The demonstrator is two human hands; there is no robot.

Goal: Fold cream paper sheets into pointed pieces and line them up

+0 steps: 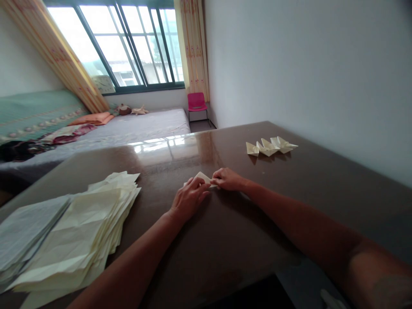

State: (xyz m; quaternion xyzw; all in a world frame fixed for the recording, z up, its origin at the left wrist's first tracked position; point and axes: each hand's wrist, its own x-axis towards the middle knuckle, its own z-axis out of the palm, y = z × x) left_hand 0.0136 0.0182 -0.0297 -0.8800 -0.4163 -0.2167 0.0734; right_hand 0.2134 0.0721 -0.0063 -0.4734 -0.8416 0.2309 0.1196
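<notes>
A small piece of folded cream paper (203, 177) lies on the brown table between my two hands, its pointed top showing past the fingers. Over its left part rests my left hand (192, 195), fingers bent and pressing it to the tabletop. My right hand (225, 179) pinches the paper's right corner between thumb and fingers. Much of the paper is covered by the hands. Farther right on the table stand several folded paper boats (269, 147) in a row, close against each other.
A loose stack of cream paper sheets (86, 219) lies at the left, beside a pile of greyish printed sheets (28, 227). The glossy brown table (225, 262) meets a white wall on the right. Beyond it are a bed (154, 122) and a pink chair (197, 102).
</notes>
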